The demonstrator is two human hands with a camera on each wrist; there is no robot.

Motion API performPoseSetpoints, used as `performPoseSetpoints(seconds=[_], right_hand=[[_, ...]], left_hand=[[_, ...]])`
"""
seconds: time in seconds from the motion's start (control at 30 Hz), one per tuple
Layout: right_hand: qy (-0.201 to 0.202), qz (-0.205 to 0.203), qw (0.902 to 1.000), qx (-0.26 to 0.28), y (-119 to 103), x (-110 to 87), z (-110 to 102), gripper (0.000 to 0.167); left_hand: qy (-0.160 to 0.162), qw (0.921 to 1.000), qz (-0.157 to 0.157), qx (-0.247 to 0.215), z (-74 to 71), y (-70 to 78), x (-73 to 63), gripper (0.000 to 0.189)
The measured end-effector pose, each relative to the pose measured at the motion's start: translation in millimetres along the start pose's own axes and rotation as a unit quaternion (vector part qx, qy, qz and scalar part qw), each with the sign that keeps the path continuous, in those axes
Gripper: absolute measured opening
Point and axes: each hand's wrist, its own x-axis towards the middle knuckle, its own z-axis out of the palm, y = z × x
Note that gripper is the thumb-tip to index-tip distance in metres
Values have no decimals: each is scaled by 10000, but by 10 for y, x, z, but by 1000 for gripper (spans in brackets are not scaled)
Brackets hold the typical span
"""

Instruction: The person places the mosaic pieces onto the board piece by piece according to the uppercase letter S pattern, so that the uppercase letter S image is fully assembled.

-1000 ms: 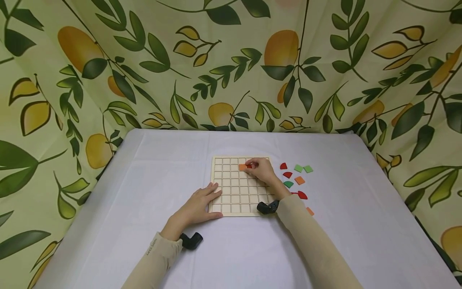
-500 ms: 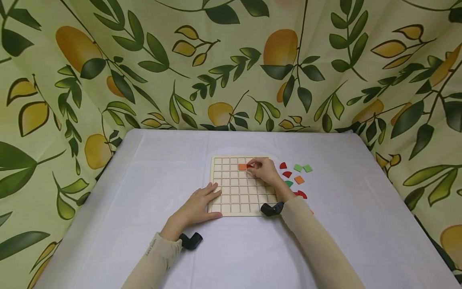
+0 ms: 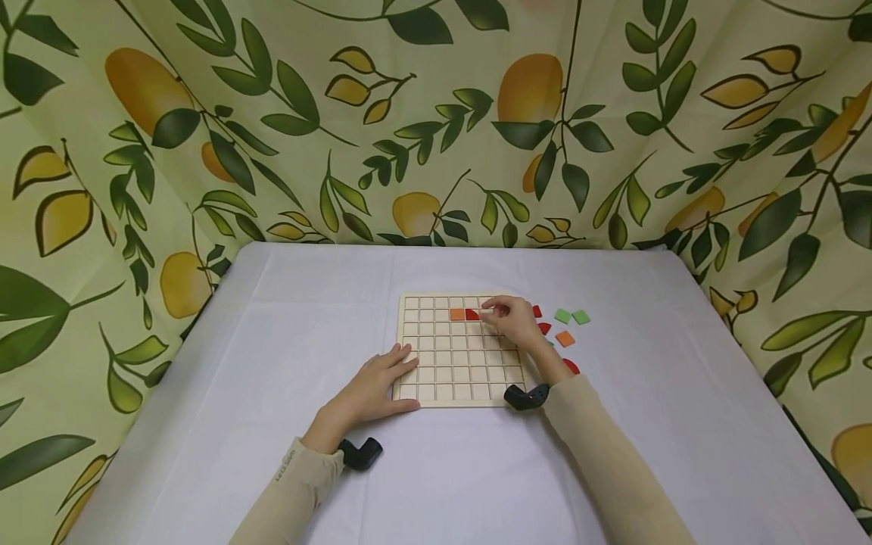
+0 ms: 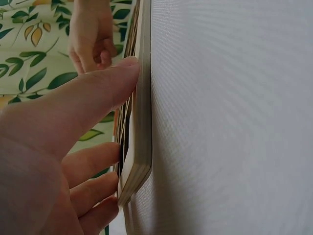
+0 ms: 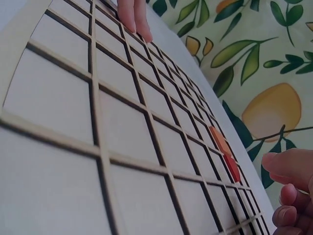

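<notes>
A pale wooden grid board (image 3: 444,375) lies on the white-covered table. In one of its upper rows an orange square tile (image 3: 457,315) sits beside a red quarter-circle tile (image 3: 471,314); the right wrist view has the same pair near the board's far edge. Just right of the red tile is my right hand (image 3: 512,318), over the board, with nothing visible between its loosely bent fingers. My left hand (image 3: 373,386) rests at the board's lower left, fingers spread over its edge. In the left wrist view, the thumb (image 4: 105,85) lies along the board's side.
Right of the board lie loose tiles: green squares (image 3: 562,316), an orange square (image 3: 565,339) and red quarter-circles (image 3: 571,366), some partly behind my right hand and forearm. A black device (image 3: 362,454) is on each wrist. Leaf-patterned cloth (image 3: 436,121) hangs behind the table.
My right hand has let go of the red quarter-circle tile and moved slightly right, so the tile now shows in the cell beside the orange one. The left hand stays put.
</notes>
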Motion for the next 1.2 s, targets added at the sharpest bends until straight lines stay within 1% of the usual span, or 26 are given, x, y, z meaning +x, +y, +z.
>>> performPoseSetpoints(seconds=[0.23, 0.3, 0.47, 0.73, 0.9, 1.07, 1.2], right_hand=[[168, -16, 9998, -48, 125, -26, -82, 23], [192, 33, 9998, -70, 146, -28, -100, 23], [256, 166, 9995, -104, 179, -38, -144, 23], [293, 118, 9994, -116, 214, -38, -162, 24], [392, 128, 9990, -154, 228, -65, -192, 24], [457, 92, 9987, -221, 256, -70, -236, 23], [469, 152, 9987, -145, 295, -62, -268, 22]], left_hand=[[-26, 10000, 0, -24, -6, 4, 12, 74], [-36, 10000, -9, -32, -5, 3, 14, 74], [-43, 10000, -32, -24, -8, 4, 12, 74], [-12, 10000, 2, -3, -2, -9, 6, 75], [11, 10000, 43, 29, 2, -16, 6, 75], [-3, 10000, 18, 30, 5, -19, 5, 75], [-4, 10000, 12, 8, 0, -14, 1, 75]])
